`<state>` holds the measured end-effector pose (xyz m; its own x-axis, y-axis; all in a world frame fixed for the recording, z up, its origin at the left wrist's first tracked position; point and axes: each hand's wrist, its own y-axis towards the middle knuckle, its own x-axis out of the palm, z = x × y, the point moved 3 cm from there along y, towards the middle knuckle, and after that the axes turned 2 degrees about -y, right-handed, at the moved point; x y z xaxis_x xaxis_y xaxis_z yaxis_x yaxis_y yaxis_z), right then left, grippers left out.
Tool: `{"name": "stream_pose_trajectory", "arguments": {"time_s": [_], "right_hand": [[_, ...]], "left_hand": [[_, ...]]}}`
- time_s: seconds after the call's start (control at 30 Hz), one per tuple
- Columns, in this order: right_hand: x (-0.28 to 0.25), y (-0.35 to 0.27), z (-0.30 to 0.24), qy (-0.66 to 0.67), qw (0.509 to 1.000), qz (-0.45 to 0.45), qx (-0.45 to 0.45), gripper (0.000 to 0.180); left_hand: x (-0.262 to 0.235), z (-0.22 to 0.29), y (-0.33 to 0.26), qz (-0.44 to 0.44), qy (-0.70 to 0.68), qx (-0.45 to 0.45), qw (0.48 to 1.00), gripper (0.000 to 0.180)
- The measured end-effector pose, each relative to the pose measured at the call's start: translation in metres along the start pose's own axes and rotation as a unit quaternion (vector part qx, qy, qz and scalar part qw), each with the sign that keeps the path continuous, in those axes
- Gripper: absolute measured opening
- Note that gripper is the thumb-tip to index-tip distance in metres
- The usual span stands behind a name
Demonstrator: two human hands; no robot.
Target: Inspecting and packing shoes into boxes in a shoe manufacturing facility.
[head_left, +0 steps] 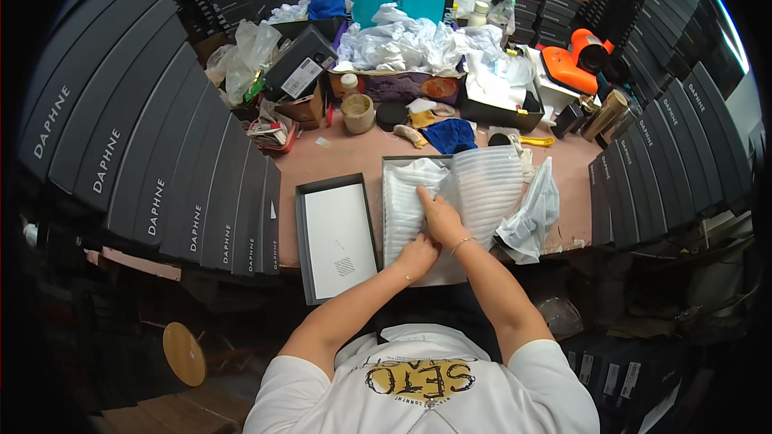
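On the table just ahead of me is an open dark shoe box (385, 229) lined with white ribbed cushioning wrap (487, 193). The wrap's right side is folded out over the box's edge. My right hand (441, 221) lies on the wrapped contents, a finger stretched out over thin white paper (418, 177). Close below it, my left hand (420, 258) rests at the near part of the wrap, its fingertips hidden in the folds. What lies under the wrap is covered. To the left sits a dark-rimmed box lid (336, 237), its white inside facing up.
A white-wrapped bundle (532, 217) lies right of the box. Stacks of dark shoe boxes (153, 145) wall both sides. Behind are a jar (358, 115), a blue cloth (450, 137), a yellow-handled tool (537, 141), a carton of crumpled paper (394, 84) and an orange device (569, 70).
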<state>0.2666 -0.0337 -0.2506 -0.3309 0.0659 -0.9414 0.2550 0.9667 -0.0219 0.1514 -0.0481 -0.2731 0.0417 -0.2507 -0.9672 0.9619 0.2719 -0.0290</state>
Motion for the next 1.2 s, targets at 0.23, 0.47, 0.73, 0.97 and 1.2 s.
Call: {"name": "stream_pose_trajectory", "arguments": {"time_s": [0.23,0.47,0.73,0.97,1.2], "right_hand": [[-0.075,0.006,-0.04,-0.076,0.99,0.106,-0.044,0.011],[-0.029,-0.002,-0.227,-0.006,0.938,0.013,-0.347,0.014],[-0.12,-0.082,-0.093,0.337,0.906,0.232,-0.106,0.03],[-0.032,-0.09,-0.017,0.469,0.875,0.083,0.09,0.064],[0.018,-0.065,-0.043,0.517,0.853,-0.06,0.05,0.062]], "left_hand": [[-0.083,0.021,-0.059,0.105,-0.322,0.05,0.94,0.033],[-0.023,0.033,0.015,0.083,-0.603,-0.209,0.766,0.025],[-0.065,-0.01,-0.024,0.218,-0.466,-0.11,0.851,0.03],[-0.099,-0.007,-0.037,0.257,-0.063,-0.089,0.96,0.048],[-0.089,-0.043,-0.083,0.188,-0.006,-0.15,0.971,0.025]]}}
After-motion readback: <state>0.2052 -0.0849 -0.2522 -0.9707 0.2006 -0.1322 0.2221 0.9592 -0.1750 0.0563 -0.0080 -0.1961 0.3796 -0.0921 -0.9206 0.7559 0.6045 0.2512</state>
